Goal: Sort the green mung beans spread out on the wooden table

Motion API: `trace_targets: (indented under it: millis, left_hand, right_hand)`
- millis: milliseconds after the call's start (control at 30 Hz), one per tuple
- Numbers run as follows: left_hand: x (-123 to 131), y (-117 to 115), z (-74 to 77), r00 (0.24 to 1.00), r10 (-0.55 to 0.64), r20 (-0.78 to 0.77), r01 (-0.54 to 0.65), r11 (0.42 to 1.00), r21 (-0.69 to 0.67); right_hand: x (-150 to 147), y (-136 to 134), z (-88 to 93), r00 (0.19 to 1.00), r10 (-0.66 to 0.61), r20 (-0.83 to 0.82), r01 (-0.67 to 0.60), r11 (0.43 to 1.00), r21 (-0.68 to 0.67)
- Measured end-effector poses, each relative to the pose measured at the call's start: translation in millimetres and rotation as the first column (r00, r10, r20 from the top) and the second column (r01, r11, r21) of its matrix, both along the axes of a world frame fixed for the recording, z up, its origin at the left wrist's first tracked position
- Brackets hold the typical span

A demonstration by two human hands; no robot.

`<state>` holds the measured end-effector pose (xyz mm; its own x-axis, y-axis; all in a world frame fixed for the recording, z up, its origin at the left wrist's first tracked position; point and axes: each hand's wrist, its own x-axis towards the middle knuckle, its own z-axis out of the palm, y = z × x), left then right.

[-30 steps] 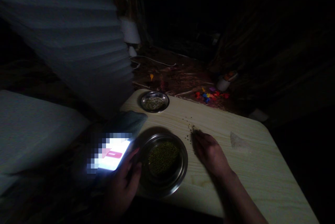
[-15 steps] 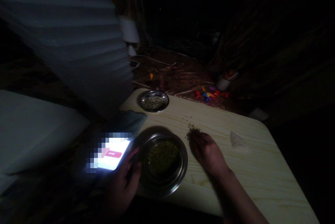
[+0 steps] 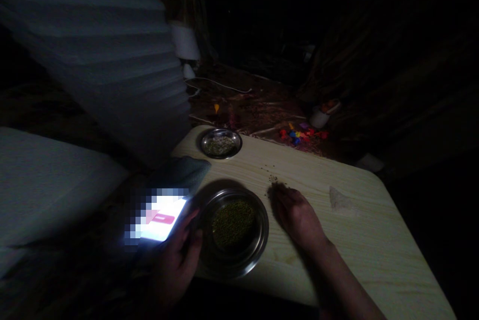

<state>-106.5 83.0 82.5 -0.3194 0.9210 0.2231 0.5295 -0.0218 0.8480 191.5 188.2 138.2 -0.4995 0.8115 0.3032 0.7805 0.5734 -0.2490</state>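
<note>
In the dim light, a steel bowl [image 3: 258,247] with a wide rim holds a heap of small green beans [image 3: 232,223]. My left hand [image 3: 181,257] is at its left side, thumb and forefinger curled at the rim; the other fingers are lost in shadow. To the right of the bowl, my right hand [image 3: 297,213] rests on the table, fingers bent together and tips down at a small scatter of dark grains [image 3: 273,179]. Anything between those fingertips is too dark to make out. A smaller steel dish [image 3: 221,144] with pale and greenish bits stands farther back.
A lit phone screen [image 3: 160,218] glows beside my left hand, near a dark cloth [image 3: 183,173]. A pale crumpled scrap [image 3: 341,200] lies on the wooden table [image 3: 374,250]. Beyond its far edge are colourful small items [image 3: 303,134] and a white tub [image 3: 320,119]. Corrugated sheeting [image 3: 123,61] rises at left.
</note>
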Motion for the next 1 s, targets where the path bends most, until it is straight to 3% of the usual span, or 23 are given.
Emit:
trace_targets:
  millis: [167,333,633,1000]
  left_hand:
    - [0.7,1.1,1.5,1.000,0.011,0.001,-0.011,1.000,-0.013]
    - [1.2,1.9,6.1,0.997,-0.003,-0.081,0.008,0.998,0.058]
    - [-1.9,-0.8,-1.4,1.000,-0.009,-0.022,0.009,1.000,-0.006]
    - [0.7,-0.2,0.3,1.000,-0.002,0.008,0.002,1.000,-0.009]
  right_hand:
    - [1.3,2.0,-0.1,1.000,0.006,-0.005,-0.006,1.000,0.010]
    - [-1.1,8.8,-4.6,1.000,-0.012,0.000,0.012,1.000,-0.005]
    - [8.9,4.6,-0.9,0.999,0.006,0.046,-0.005,0.999,-0.034]
    - [24.2,-4.5,4.1,0.999,-0.001,0.032,0.001,1.000,-0.012]
